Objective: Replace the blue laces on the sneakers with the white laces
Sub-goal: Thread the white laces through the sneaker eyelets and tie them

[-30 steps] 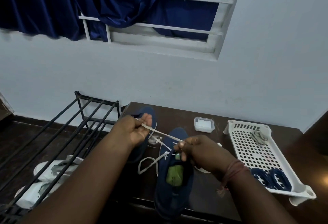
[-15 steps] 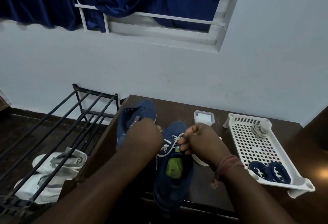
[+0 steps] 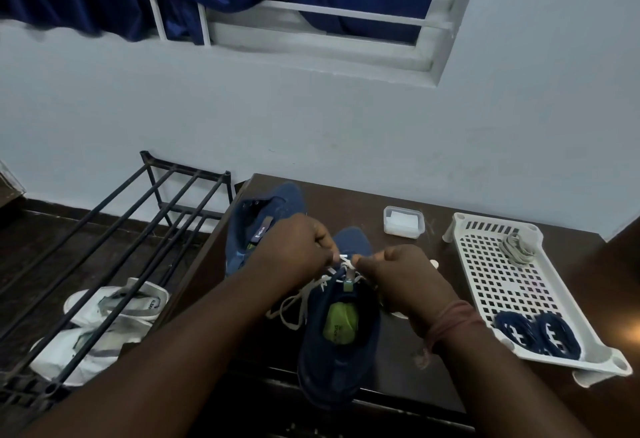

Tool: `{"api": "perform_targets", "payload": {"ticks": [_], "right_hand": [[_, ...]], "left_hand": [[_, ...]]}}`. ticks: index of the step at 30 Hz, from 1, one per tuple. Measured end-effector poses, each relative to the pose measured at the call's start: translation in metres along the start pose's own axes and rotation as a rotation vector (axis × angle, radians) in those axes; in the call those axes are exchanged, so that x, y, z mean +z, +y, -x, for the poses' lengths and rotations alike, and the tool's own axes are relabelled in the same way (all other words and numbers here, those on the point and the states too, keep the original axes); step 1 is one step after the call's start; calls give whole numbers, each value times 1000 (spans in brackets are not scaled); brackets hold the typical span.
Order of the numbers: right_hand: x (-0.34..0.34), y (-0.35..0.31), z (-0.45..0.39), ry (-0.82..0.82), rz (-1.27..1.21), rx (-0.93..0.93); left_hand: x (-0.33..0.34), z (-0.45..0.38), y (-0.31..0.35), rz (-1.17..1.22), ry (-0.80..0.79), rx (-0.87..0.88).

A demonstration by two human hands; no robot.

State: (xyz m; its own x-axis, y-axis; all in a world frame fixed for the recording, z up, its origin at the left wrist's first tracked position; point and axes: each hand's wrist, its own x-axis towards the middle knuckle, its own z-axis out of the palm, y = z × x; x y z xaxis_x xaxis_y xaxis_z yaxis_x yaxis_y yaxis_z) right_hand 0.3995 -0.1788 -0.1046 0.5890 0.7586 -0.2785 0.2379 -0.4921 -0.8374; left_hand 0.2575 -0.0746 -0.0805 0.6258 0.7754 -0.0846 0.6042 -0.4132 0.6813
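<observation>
A blue sneaker (image 3: 341,354) with a green insole stands on the dark table (image 3: 398,361), heel toward me. A white lace (image 3: 298,302) runs through its eyelets, and loose loops hang off its left side. My left hand (image 3: 298,250) and my right hand (image 3: 401,278) meet above the tongue, each pinching a piece of the white lace between curled fingers. The second blue sneaker (image 3: 263,219) lies behind my left hand, partly hidden. Two coiled blue laces (image 3: 536,333) rest in the white perforated tray (image 3: 498,285).
A small lidded clear box (image 3: 403,222) sits at the table's back. A grey bundle (image 3: 517,247) lies in the tray's far end. Left of the table stands a black bar shoe rack (image 3: 114,229) with white shoes (image 3: 100,323) beneath it. The wall runs right behind the table.
One second ago my left hand was pulling a lace strand up and left. Both hands have since come together over the tongue, and the head camera tilted slightly.
</observation>
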Motion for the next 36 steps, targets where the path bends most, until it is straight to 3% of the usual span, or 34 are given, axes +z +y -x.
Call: {"api": "perform_targets", "payload": {"ticks": [2, 6, 8, 12, 16, 20, 27, 36], "right_hand": [[3, 5, -1, 84, 188, 13], [8, 0, 1, -27, 146, 52], [8, -5, 4, -45, 97, 56], [5, 5, -2, -120, -229, 277], [0, 9, -4, -200, -369, 365], [-2, 9, -3, -162, -295, 270], [-13, 5, 3, -235, -216, 238], [-14, 3, -3, -214, -294, 327]], "left_hand": [[1, 0, -2, -54, -25, -13], [5, 1, -4, -76, -96, -27], [7, 1, -5, -93, -101, -38], [11, 1, -7, -78, -82, -28], [18, 1, -4, -101, -68, 42], [31, 3, -1, -72, -35, 56], [38, 3, -1, 268, -49, -132], [21, 3, 2, 256, -118, -153]]}}
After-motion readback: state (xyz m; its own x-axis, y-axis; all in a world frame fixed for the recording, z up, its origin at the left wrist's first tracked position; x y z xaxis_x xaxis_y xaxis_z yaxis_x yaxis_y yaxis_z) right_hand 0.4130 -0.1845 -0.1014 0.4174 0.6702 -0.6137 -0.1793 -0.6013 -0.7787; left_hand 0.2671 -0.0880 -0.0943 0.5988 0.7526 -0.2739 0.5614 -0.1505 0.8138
